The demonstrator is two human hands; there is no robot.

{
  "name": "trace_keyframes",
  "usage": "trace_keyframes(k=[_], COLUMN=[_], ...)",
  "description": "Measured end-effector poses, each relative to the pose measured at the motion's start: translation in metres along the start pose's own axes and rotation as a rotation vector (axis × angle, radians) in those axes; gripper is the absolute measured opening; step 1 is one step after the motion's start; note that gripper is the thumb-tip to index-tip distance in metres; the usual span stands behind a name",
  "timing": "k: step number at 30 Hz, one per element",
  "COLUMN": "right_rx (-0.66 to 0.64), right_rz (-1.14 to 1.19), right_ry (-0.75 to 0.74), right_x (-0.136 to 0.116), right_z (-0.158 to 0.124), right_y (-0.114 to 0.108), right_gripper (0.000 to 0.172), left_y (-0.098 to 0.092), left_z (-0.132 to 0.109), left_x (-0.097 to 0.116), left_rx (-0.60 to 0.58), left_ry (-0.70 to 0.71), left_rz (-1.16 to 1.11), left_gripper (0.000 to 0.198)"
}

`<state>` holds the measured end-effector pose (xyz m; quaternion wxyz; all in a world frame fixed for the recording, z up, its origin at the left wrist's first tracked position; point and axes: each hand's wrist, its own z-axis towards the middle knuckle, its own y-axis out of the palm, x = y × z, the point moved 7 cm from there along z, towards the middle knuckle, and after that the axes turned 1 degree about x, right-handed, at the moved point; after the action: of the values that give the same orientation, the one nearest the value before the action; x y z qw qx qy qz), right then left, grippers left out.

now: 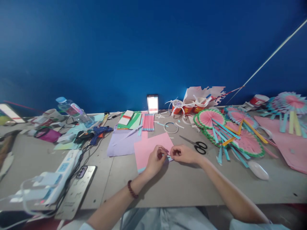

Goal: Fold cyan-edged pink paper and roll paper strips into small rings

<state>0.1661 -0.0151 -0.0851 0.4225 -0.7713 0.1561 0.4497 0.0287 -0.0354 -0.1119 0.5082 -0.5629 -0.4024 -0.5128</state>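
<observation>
Nearest to us, the left hand (155, 159), with a bead bracelet (131, 189) at the wrist, and the right hand (183, 154) meet fingertip to fingertip. Both are pinched shut on a small blue paper strip (169, 157). The strip sits between the two hands, just above the near right edge of a pink paper sheet (150, 148) that lies flat on the counter (182, 185). How the strip is folded we cannot tell, as the fingers cover most of it.

Risks, in our judgement:
- The strip is thin and held only at the tips, so an uneven pull could tear or crease it.
- The scissors (198, 145) lie just beyond the right hand with the blades pointing away. A sideways sweep of that hand could knock them.
- The power strip (64, 166) and its cables run beside a phone (79, 188) at the left. A snagged cable could drag the glue gun (99, 131) across the paper.

The counter is grey, matt and crowded:
- A lilac sheet (121, 142) touches the pink one.
- Behind them lie a bundle of striped strips (148, 122) and a tape ring (171, 127).
- Pleated paper fans (211, 118) spread over the right side.
- Red paper cups (188, 107) and a water bottle (74, 111) stand at the back edge.

Behind everything rises a plain blue wall (144, 48).
</observation>
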Motion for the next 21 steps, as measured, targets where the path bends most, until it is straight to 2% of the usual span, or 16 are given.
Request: trace_keyframes(k=[10,16,21], right_rx=[-0.029,0.023,-0.009], right_rz=[0.042,-0.016,-0.032], right_ry=[-0.036,-0.021,0.017], right_x=[0.008,0.011,0.017], right_z=[0.001,0.004,0.005], right_y=[0.000,-0.003,-0.002], right_gripper=[0.011,0.009,0.010], left_y=[0.000,-0.001,-0.001], left_z=[0.000,0.000,0.000], left_x=[0.004,0.008,0.011], left_rx=[0.013,0.013,0.005], left_ry=[-0.009,-0.004,-0.011], left_rz=[-0.032,-0.024,-0.009], left_gripper=[0.017,0.014,0.012])
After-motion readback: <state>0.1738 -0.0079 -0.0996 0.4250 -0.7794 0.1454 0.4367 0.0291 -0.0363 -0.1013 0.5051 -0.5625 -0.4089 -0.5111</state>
